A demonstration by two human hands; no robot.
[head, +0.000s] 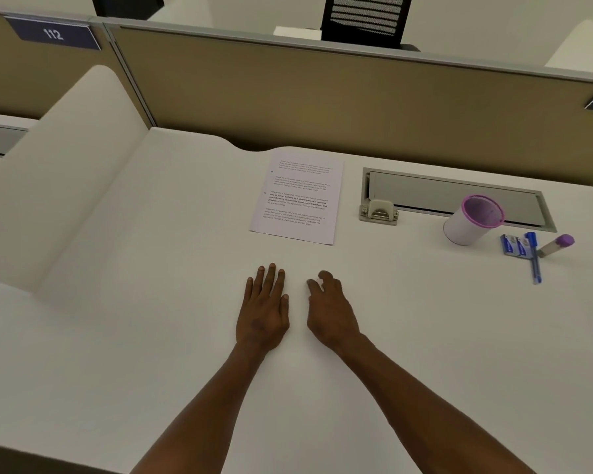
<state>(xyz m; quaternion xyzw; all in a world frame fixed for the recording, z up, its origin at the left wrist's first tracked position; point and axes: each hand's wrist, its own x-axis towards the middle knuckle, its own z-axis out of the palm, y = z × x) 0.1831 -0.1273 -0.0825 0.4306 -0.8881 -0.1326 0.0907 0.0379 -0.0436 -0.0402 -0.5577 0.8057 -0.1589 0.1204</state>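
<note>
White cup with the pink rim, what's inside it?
Nothing sticks out above the rim of the white cup. Only its purplish inner wall shows, and the near wall hides the bottom.

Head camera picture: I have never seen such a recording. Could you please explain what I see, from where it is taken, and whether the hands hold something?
No machine here: a person wears one camera on the head, so you look forward and down along both bare arms. The left hand lies flat on the white desk, fingers straight. The right hand rests beside it, fingers loosely curled. Neither holds anything. Beyond the hands lies a printed sheet. To the right stands a white cup with a pink rim; near it lie a blue pen, a purple-capped tube and small blue packs. A grey hatch is set into the desk behind the cup.
</note>
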